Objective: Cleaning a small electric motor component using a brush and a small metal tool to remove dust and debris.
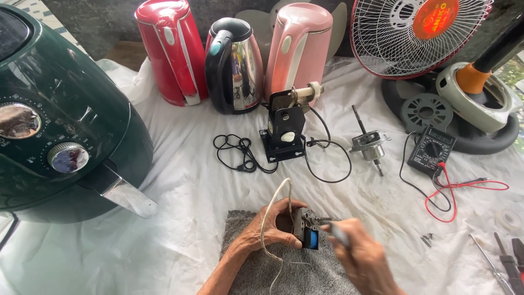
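White cloth (191, 196) underlies a grey towel (245, 273); left hand (270, 232) grips small motor (305, 228), right hand (363, 257) pinches tool (337, 234).

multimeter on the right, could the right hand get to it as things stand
Probably yes, once freed: the multimeter lies on open cloth up and right of the right hand, nothing between them, but that hand grips a tool against the small motor.

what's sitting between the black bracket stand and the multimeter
In the head view, a small metal motor with a shaft lies on the white cloth between the black bracket stand and the multimeter.
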